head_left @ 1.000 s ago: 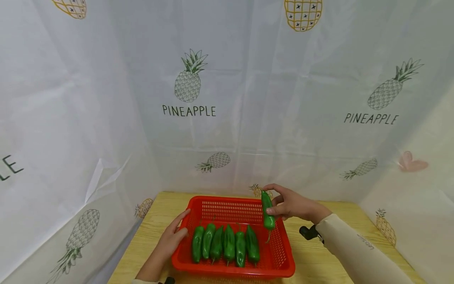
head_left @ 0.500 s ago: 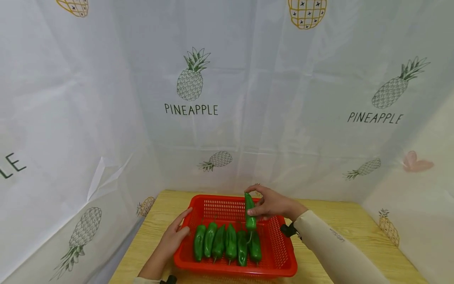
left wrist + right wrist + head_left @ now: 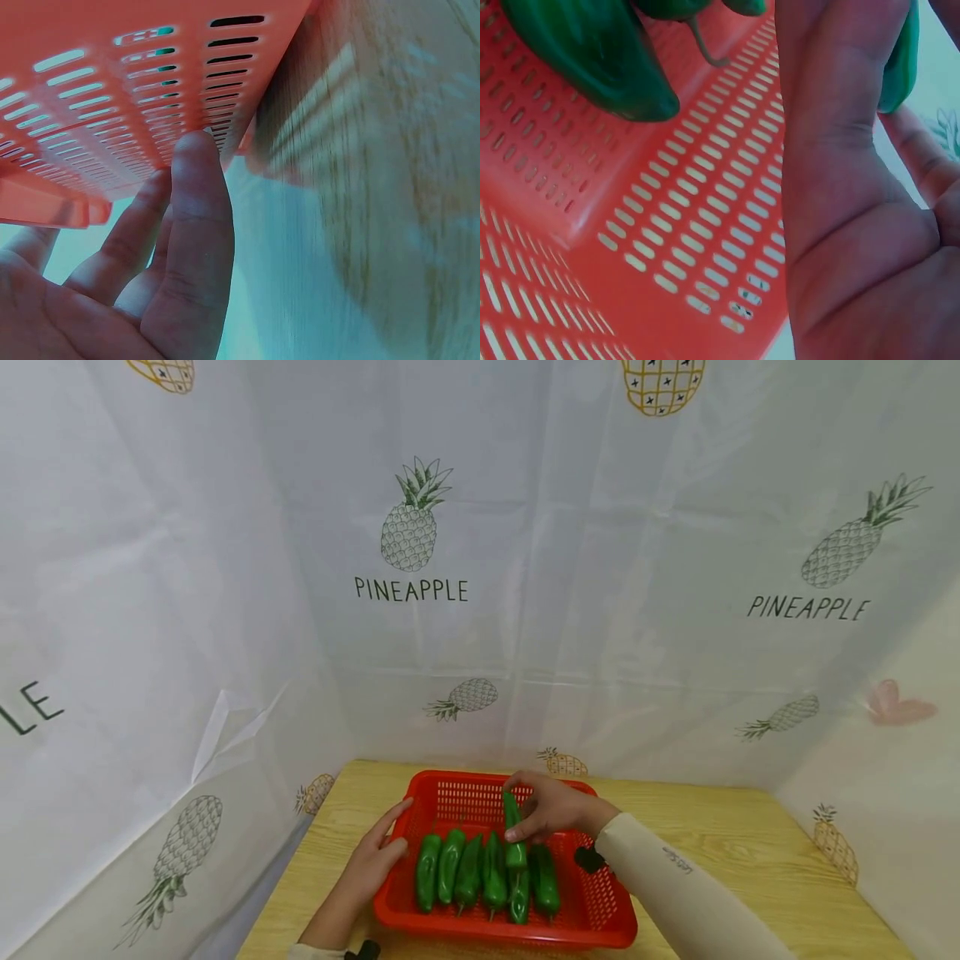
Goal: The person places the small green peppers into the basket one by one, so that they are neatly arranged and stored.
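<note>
A red plastic basket [image 3: 555, 935] with slotted walls stands on the table, and several glossy green peppers [image 3: 426, 877] lie side by side in it. With thumb and fingers my right hand [image 3: 551, 810] pinches one more green pepper [image 3: 516, 853], its tip up and stem end down, over the row inside the basket. Part of that pepper hides behind the hand in the right wrist view. My left hand [image 3: 367, 864] holds the basket's left side. In the left wrist view, its fingers [image 3: 199, 217] press the outer wall, and the thumb lies up by the rim.
The light wooden table [image 3: 697, 835] extends beyond the basket on both sides. A white curtain [image 3: 600, 610] printed with pineapples hangs behind and at the sides. Dark camera mounts [image 3: 590, 860] sit at the wrists.
My right hand has carried its pepper leftward and down, from the basket's right side to over the row. The left hand keeps its place on the basket. The head view has shifted slightly.
</note>
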Action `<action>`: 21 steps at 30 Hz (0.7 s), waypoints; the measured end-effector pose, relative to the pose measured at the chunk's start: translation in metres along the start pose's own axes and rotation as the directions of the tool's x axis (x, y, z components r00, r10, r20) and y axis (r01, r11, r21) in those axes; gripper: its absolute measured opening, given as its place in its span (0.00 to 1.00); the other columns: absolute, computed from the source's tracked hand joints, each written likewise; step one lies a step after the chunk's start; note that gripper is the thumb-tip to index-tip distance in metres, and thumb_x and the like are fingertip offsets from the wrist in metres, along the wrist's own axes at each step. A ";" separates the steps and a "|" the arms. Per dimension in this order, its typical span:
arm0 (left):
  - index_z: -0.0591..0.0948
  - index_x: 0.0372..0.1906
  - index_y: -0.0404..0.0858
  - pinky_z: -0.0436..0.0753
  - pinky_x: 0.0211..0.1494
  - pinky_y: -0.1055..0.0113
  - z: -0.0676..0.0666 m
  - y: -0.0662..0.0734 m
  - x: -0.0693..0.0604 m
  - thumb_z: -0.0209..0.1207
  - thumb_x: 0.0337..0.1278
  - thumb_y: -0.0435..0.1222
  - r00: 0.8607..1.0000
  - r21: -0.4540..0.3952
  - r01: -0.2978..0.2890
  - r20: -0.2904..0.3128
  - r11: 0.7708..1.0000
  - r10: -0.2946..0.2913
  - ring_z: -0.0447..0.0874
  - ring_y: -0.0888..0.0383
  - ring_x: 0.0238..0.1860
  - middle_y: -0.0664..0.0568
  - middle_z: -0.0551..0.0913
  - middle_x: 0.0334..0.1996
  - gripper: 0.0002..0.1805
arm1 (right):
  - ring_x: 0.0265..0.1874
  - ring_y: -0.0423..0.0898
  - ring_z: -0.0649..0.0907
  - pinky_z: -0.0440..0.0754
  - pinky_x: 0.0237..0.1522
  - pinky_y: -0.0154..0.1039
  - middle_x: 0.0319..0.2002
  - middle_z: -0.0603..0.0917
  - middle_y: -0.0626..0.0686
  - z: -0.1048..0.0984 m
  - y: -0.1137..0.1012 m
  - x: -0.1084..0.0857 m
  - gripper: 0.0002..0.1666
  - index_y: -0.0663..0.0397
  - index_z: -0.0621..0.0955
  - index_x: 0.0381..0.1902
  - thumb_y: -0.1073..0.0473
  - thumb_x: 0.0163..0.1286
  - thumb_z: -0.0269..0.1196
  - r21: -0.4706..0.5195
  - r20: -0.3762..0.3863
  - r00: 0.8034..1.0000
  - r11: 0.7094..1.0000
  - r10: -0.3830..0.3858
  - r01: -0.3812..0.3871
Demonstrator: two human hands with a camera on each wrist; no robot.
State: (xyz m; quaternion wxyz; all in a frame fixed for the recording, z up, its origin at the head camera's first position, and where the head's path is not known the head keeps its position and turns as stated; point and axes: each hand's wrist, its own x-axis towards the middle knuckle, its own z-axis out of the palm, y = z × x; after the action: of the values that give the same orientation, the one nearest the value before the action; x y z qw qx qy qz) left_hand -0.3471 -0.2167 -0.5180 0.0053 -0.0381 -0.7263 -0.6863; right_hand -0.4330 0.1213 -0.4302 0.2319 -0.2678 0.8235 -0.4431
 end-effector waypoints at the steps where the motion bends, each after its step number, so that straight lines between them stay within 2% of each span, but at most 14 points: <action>1: 0.66 0.82 0.49 0.90 0.39 0.43 0.000 0.000 0.000 0.52 0.64 0.29 1.000 -0.001 -0.001 0.000 1.000 0.001 0.88 0.41 0.41 0.32 0.83 0.52 0.40 | 0.32 0.56 0.88 0.90 0.34 0.51 0.41 0.87 0.62 0.002 0.000 0.001 0.51 0.57 0.67 0.75 0.57 0.60 0.81 -0.001 0.005 1.000 1.000 0.006 -0.006; 6: 0.65 0.82 0.50 0.91 0.39 0.44 0.000 0.001 -0.001 0.52 0.64 0.30 1.000 0.004 -0.005 0.013 1.000 0.005 0.89 0.41 0.41 0.31 0.83 0.53 0.40 | 0.29 0.55 0.87 0.90 0.33 0.52 0.42 0.86 0.62 0.010 0.000 0.003 0.49 0.54 0.69 0.72 0.58 0.59 0.81 -0.007 0.022 0.999 0.999 0.046 -0.046; 12: 0.65 0.83 0.50 0.91 0.39 0.46 0.001 0.002 -0.002 0.52 0.65 0.30 1.000 -0.002 -0.011 0.019 1.000 0.011 0.89 0.42 0.41 0.32 0.83 0.53 0.40 | 0.27 0.54 0.87 0.89 0.31 0.50 0.39 0.86 0.62 0.018 0.000 0.005 0.47 0.54 0.68 0.70 0.60 0.59 0.81 -0.064 0.024 0.999 0.997 0.045 -0.043; 16: 0.64 0.83 0.51 0.91 0.39 0.46 0.000 0.002 -0.002 0.51 0.66 0.30 0.999 -0.005 -0.001 0.032 1.000 0.001 0.90 0.43 0.42 0.32 0.83 0.53 0.40 | 0.30 0.53 0.88 0.90 0.32 0.50 0.39 0.87 0.58 0.019 0.001 0.006 0.47 0.53 0.68 0.69 0.57 0.58 0.82 -0.135 0.014 0.999 0.990 0.046 -0.044; 21: 0.66 0.82 0.53 0.91 0.39 0.46 0.000 0.003 -0.002 0.51 0.66 0.31 1.000 -0.006 0.004 0.022 1.000 -0.004 0.89 0.44 0.42 0.31 0.82 0.58 0.39 | 0.38 0.49 0.87 0.89 0.38 0.48 0.41 0.87 0.54 0.017 -0.001 0.007 0.48 0.52 0.71 0.68 0.53 0.55 0.83 -0.271 0.002 1.000 0.962 0.019 -0.018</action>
State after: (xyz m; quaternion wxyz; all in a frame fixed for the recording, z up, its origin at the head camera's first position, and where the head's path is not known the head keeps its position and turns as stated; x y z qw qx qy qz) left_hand -0.3454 -0.2166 -0.5155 -0.0039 -0.0441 -0.7245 -0.6878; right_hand -0.4277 0.1062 -0.4387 0.1991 -0.2905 0.8783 -0.3233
